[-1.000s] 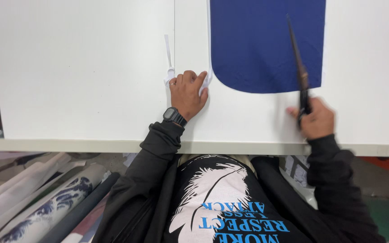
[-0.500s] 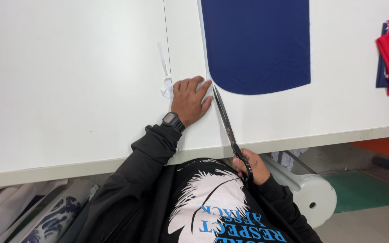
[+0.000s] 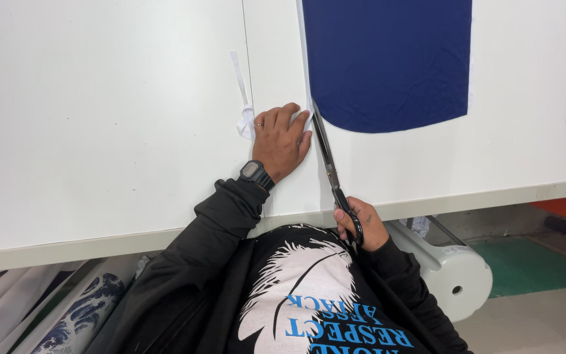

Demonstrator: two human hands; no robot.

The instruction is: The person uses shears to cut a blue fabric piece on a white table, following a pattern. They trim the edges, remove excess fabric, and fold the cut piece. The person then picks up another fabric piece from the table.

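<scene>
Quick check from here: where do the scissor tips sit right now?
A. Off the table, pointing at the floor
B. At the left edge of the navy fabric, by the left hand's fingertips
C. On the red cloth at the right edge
B: the scissors, gripped by the right hand, run up the white table to the navy fabric, beside the flat left hand.

- The wristwatch (image 3: 253,171) on the person's left wrist carries the only screen: a small dark rectangular face in a black case, too small to read.
- Packages, labels and signs do not show on the white table (image 3: 99,131) or around it.
</scene>
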